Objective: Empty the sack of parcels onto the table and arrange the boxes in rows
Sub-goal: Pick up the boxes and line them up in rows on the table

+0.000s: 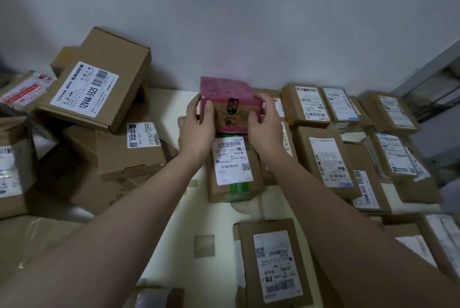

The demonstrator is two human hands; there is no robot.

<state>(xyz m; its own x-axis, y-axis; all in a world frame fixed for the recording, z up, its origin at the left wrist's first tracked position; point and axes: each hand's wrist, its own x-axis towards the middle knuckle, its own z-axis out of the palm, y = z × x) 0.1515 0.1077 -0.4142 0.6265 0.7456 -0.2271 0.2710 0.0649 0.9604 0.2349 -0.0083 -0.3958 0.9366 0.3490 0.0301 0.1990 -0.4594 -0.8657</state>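
Left lie piled boxes (99,98), right the rowed boxes (323,158) (table (219,215) between).

A: What is worn on the arms?
B: Bare skin only. The left forearm (119,220) and the right forearm (336,208) run uncovered from the wrist to the lower edge of the view.
A: And the hands?
B: The left hand (196,131) and right hand (265,131) are bare too, backs and fingers alike; the fingernails are too blurred to describe.
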